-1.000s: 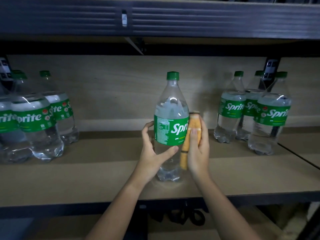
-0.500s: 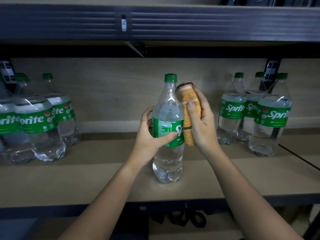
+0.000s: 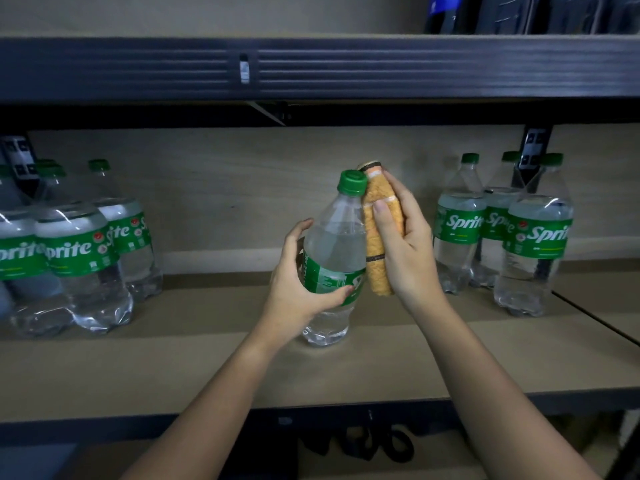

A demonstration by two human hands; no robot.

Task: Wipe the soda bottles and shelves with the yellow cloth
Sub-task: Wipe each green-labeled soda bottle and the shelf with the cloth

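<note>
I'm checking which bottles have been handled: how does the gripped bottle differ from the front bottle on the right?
The gripped bottle leans toward the camera, held by the left hand; the front right bottle stands upright, untouched. The yellow cloth presses only the gripped one. Both have green caps and labels.

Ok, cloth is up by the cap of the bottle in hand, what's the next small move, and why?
Probably draw the yellow cloth back down the bottle toward its label. The right hand presses the folded cloth against the neck just under the green cap, while the left hand grips the tilted bottle at the label, so the lower right side looks next in line.
</note>
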